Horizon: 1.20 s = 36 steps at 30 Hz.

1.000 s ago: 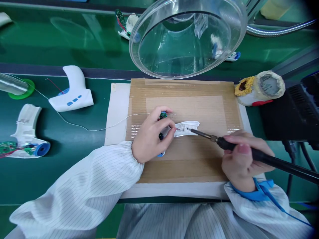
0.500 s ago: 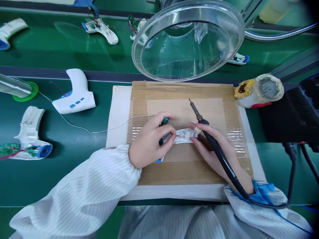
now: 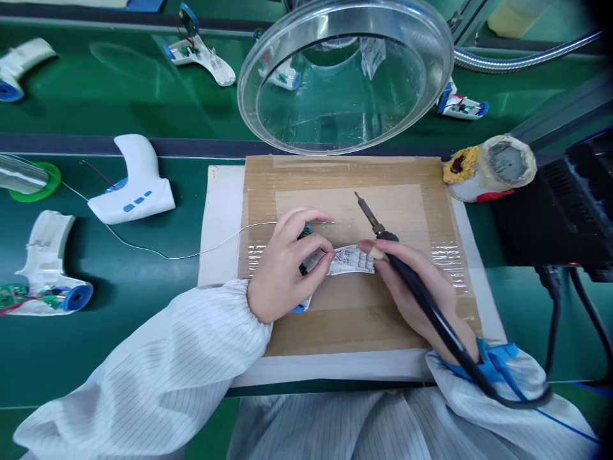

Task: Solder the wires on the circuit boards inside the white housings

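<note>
My left hand [image 3: 290, 271] is over an opened white plastic housing half [image 3: 353, 260] on the cardboard. Its thumb and index fingertip are pinched on a thin lead wire [image 3: 337, 255] at the housing. A strand of solder wire [image 3: 225, 240] runs behind its fingers, the tip poking out past them. The hand partly hides a green circuit board [image 3: 305, 231] and a blue end. My right hand [image 3: 421, 281] grips a black-handled soldering iron [image 3: 407, 275], its tip pointing up and away from the housing. The right fingertips are close together beside the housing's right end.
A clear-rimmed magnifier [image 3: 345, 83] hangs over the cardboard sheet [image 3: 335, 172]. On the left are a solder spool [image 3: 33, 179], a closed white device [image 3: 138, 185] and an open housing [image 3: 48, 255]. A tip-cleaning pot [image 3: 507, 163] and a black soldering station [image 3: 531, 217] stand right.
My right fingertips have come off the housing's right end and drawn together, showing more of it. My left hand keeps its pinch. The whole view has shifted slightly.
</note>
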Each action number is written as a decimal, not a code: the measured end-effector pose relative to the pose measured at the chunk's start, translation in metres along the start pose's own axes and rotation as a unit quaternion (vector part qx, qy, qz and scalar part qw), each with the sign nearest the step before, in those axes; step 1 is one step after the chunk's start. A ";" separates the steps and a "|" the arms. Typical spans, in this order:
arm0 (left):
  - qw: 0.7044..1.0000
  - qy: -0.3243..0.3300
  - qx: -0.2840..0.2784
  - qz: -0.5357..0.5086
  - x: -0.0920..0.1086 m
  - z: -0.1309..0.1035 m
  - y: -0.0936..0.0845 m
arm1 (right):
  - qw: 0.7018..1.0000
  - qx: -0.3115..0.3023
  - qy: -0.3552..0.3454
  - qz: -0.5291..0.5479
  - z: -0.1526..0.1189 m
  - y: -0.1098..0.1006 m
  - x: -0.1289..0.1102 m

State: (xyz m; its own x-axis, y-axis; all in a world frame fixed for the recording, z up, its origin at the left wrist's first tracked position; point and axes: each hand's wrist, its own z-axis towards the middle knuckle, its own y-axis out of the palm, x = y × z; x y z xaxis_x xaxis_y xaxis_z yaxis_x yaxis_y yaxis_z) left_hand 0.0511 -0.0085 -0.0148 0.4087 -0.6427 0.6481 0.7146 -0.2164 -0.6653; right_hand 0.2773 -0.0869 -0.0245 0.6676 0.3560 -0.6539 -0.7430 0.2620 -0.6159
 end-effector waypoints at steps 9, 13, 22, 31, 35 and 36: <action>1.000 -0.004 -0.001 -0.007 0.001 0.000 -0.001 | 0.981 0.175 0.027 0.080 -0.005 -0.004 0.001; 1.000 0.001 0.000 -0.003 0.001 0.001 0.000 | 0.983 0.166 0.037 0.071 -0.006 -0.003 0.002; 1.000 -0.001 0.003 -0.006 0.000 0.000 0.001 | 0.981 0.167 0.025 0.092 -0.005 -0.005 0.002; 1.000 -0.004 0.004 -0.005 0.000 0.000 0.001 | 0.983 0.135 0.086 0.094 -0.003 -0.008 0.003; 1.000 -0.007 0.000 0.000 0.000 0.000 0.002 | 0.998 -0.039 0.050 0.011 -0.001 -0.006 0.007; 1.000 -0.008 0.000 0.000 0.000 0.000 0.002 | 0.998 -0.057 0.038 0.004 -0.001 -0.005 0.009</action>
State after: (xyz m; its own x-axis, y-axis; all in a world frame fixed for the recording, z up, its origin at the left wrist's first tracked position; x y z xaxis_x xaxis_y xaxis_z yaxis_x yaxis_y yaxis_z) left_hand 0.0524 -0.0089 -0.0164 0.4177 -0.6312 0.6535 0.7139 -0.2169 -0.6658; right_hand 0.2869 -0.0858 -0.0270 0.6666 0.2881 -0.6875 -0.7409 0.1546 -0.6536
